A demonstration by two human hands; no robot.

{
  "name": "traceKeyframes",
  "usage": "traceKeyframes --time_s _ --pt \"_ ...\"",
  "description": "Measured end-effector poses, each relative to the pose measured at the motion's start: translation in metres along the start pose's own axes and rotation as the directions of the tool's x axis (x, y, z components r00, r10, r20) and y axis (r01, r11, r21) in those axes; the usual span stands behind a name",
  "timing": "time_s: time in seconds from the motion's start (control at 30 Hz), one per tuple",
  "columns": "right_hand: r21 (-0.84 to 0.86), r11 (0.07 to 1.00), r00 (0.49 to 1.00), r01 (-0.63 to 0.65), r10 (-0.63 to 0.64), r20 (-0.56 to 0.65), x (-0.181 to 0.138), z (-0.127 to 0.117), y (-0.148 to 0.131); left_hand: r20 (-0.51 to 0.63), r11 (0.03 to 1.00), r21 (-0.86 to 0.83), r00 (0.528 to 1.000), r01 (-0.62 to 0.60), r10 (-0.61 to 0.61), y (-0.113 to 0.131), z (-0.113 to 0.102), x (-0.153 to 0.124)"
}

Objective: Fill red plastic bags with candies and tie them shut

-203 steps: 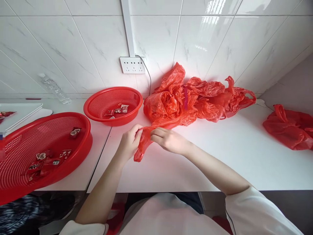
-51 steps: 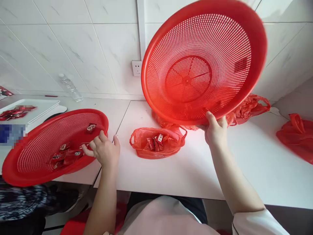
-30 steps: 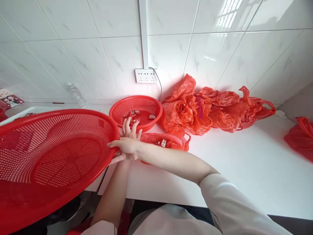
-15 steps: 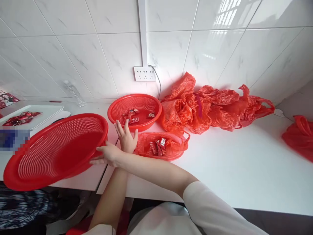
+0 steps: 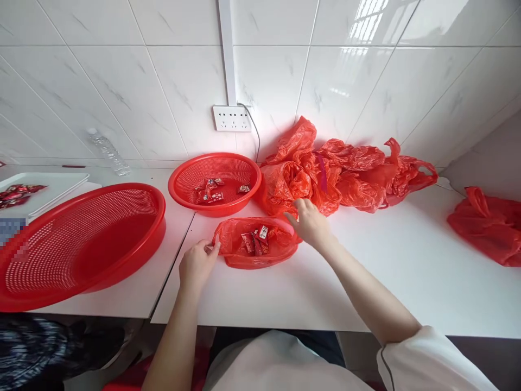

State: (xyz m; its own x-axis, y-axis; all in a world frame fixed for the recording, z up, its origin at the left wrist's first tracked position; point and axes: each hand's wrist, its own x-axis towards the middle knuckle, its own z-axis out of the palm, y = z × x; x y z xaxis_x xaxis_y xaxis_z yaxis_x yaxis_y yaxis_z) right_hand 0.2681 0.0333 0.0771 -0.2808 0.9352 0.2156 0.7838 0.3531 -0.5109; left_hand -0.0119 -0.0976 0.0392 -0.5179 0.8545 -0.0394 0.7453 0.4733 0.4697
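Note:
A small red plastic bag [image 5: 255, 258] lies open on the white counter [image 5: 366, 282], with several red wrapped sweets [image 5: 255, 241] inside. My left hand [image 5: 197, 264] pinches the bag's left handle. My right hand [image 5: 310, 222] rests at the bag's right handle, fingers curled on it. A small red mesh basket [image 5: 215, 183] with a few sweets stands just behind the bag. A large red mesh basket [image 5: 77, 241] sits empty at the left.
A heap of crumpled red plastic bags [image 5: 337, 171] lies against the tiled wall, and another red bag [image 5: 486, 225] at the far right. A wall socket [image 5: 232, 118], a plastic bottle [image 5: 106, 153] and a white tray [image 5: 40, 187] with sweets are at the back left.
The large basket has been set down on the counter at the left. Both hands left it and moved to the two handles of the small bag of sweets.

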Motion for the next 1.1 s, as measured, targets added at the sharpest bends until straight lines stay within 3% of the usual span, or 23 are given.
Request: traceKeyframes --time_s 0.07,0.1,0.17,0.23,0.3,0.4,0.43,0.5,0.6,0.67,0.73,0.8,0.87,0.97,1.03,1.1 --pt "-0.128 0.982 0.986 -0.138 0.148 0.071 0.005 0.000 0.028 -0.014 1.000 -0.024 1.000 -0.009 0.009 0.004 -0.005 0.000" --pt "-0.114 0.982 0.975 -0.154 0.169 0.146 0.006 -0.001 0.037 -0.041 0.998 -0.062 0.999 -0.025 0.023 0.007 -0.008 0.001" --pt "-0.022 0.991 0.958 -0.133 0.134 0.254 0.005 -0.011 0.046 -0.122 0.976 -0.209 0.992 -0.066 0.041 0.015 -0.017 0.002" --pt "0.171 0.981 0.977 -0.089 0.053 0.205 0.004 -0.029 0.044 -0.217 0.882 -0.451 0.975 -0.137 0.041 0.027 -0.030 0.003" --pt "0.471 0.882 0.999 -0.015 -0.002 0.036 0.004 -0.052 0.035 -0.292 0.662 -0.707 0.955 -0.249 0.048 0.043 -0.048 0.004" --pt "0.792 0.584 0.978 0.176 -0.010 -0.210 0.006 -0.081 0.012 -0.300 0.227 -0.917 0.942 -0.328 0.148 0.074 -0.079 0.005" --pt "0.825 0.513 0.965 0.235 -0.020 -0.262 0.007 -0.087 0.002 -0.279 0.129 -0.943 0.940 -0.307 0.198 0.086 -0.088 0.005" --pt "0.835 0.440 0.940 0.330 -0.070 -0.335 0.008 -0.092 -0.017 -0.286 0.053 -0.946 0.902 -0.319 0.322 0.108 -0.101 0.006" --pt "0.800 0.428 0.908 0.419 -0.192 -0.373 0.011 -0.090 -0.042 -0.220 0.165 -0.919 0.813 -0.358 0.539 0.139 -0.104 0.008" --pt "0.773 0.435 0.884 0.462 -0.291 -0.365 0.013 -0.086 -0.054 -0.041 0.327 -0.881 0.743 -0.343 0.668 0.154 -0.095 0.009" --pt "0.746 0.445 0.854 0.495 -0.406 -0.324 0.015 -0.083 -0.063 0.133 0.473 -0.817 0.690 -0.331 0.712 0.166 -0.082 0.010" --pt "0.710 0.469 0.820 0.526 -0.502 -0.277 0.018 -0.081 -0.066 0.245 0.555 -0.780 0.676 -0.289 0.695 0.173 -0.070 0.011" --pt "0.697 0.487 0.811 0.526 -0.533 -0.241 0.020 -0.078 -0.064 0.290 0.564 -0.800 0.693 -0.203 0.661 0.175 -0.061 0.012" --pt "0.741 0.507 0.841 0.441 -0.522 -0.143 0.021 -0.072 -0.055 0.289 0.496 -0.863 0.715 -0.093 0.637 0.172 -0.058 0.016" --pt "0.759 0.516 0.852 0.398 -0.515 -0.097 0.022 -0.066 -0.048 0.304 0.472 -0.880 0.705 -0.049 0.641 0.169 -0.058 0.018" --pt "0.752 0.528 0.873 0.395 -0.471 -0.127 0.021 -0.059 -0.042 0.343 0.477 -0.879 0.683 -0.009 0.645 0.165 -0.056 0.020"
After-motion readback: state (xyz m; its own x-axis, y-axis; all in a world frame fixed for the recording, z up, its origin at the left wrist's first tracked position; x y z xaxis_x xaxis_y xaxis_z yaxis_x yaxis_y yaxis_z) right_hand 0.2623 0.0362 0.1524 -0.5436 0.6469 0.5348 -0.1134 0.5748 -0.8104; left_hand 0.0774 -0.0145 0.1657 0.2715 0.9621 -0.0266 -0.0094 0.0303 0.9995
